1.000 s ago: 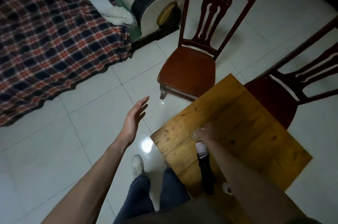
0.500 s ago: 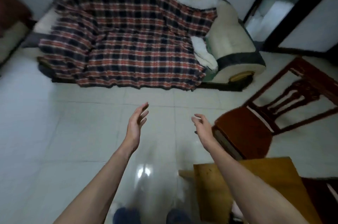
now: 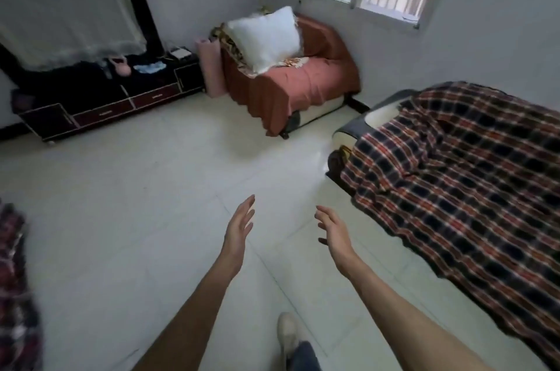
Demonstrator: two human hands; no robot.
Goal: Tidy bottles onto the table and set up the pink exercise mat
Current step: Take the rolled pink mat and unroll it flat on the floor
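Note:
A rolled pink exercise mat (image 3: 209, 67) stands upright at the far wall, wedged between the dark low cabinet and the pink armchair. My left hand (image 3: 239, 226) and my right hand (image 3: 333, 231) are both raised in front of me over the tiled floor, fingers apart, holding nothing. They are far from the mat. No bottles and no table are in view.
A pink-covered armchair (image 3: 291, 83) with a white pillow (image 3: 266, 37) stands in the far corner. A plaid-covered sofa (image 3: 460, 177) fills the right side. A dark low cabinet (image 3: 106, 104) runs along the left wall. Plaid fabric (image 3: 15, 279) shows at the left edge.
The view has swung left, away from the wooden table and chairs, to the far corner with the mat. My right hand let go of the bottle on the table and is now raised, holding nothing.

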